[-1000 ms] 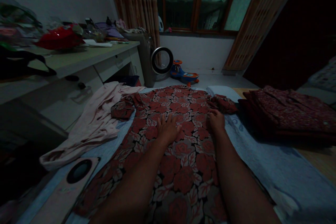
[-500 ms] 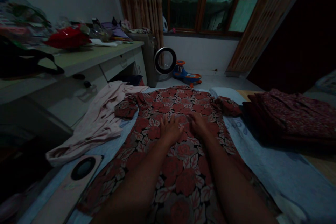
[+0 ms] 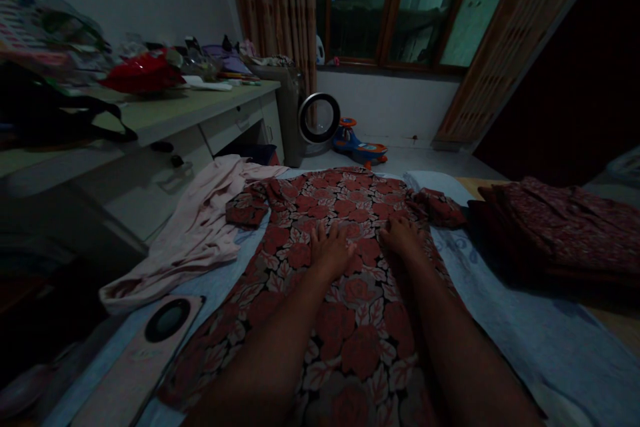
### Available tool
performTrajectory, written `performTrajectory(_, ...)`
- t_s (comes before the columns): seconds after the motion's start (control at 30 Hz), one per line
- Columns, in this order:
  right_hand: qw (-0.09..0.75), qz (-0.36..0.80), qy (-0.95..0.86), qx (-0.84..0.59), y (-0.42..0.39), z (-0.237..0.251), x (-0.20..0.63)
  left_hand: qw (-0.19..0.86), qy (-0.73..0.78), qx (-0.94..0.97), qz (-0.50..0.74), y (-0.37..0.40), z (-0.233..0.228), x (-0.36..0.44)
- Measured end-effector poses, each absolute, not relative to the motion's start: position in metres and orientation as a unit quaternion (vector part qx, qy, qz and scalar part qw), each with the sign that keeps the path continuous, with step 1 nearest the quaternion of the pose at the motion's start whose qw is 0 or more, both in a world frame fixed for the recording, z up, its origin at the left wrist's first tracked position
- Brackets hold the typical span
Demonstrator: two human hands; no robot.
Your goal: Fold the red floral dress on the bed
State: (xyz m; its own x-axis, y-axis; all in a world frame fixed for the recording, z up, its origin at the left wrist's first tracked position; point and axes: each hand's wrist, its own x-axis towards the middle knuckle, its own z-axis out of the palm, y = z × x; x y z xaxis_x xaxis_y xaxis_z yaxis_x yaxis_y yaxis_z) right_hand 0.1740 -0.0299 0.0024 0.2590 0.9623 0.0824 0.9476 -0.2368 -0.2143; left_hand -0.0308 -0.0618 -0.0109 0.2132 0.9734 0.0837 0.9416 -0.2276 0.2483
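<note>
A red rose-print garment (image 3: 345, 293) lies spread flat on a pale blue sheet (image 3: 505, 327) in front of me. My left hand (image 3: 331, 248) rests palm down on its middle, fingers spread. To its right, my right hand (image 3: 403, 238) also lies flat on the cloth, near the garment's right side. Neither hand grips anything. One short sleeve (image 3: 247, 205) sticks out to the left and the other sleeve (image 3: 439, 204) to the right.
A pink garment (image 3: 193, 233) lies crumpled at the left. A dark red folded stack (image 3: 560, 227) sits at the right. A flat pink box with a round window (image 3: 150, 347) lies near left. A cluttered desk (image 3: 165, 113), a round fan (image 3: 319, 118) and a toy car (image 3: 360, 143) stand beyond.
My right hand slid left toward the left hand over the cloth, then back out to the right a little. The view has drifted, so everything sits slightly lower and further right.
</note>
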Motion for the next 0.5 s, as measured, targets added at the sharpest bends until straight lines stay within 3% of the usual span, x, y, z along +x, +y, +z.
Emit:
performTrajectory(0.3, 0.280, 0.103, -0.797, -0.525, -0.005, -0.016, 0.117, 0.057, 0.615, 0.778, 0.113, -0.063, -0.010, -0.031)
performTrajectory(0.5, 0.287, 0.086, -0.804, -0.513, -0.007, -0.031, 0.118, 0.043, 0.614, 0.778, 0.128, -0.064, -0.012, -0.033)
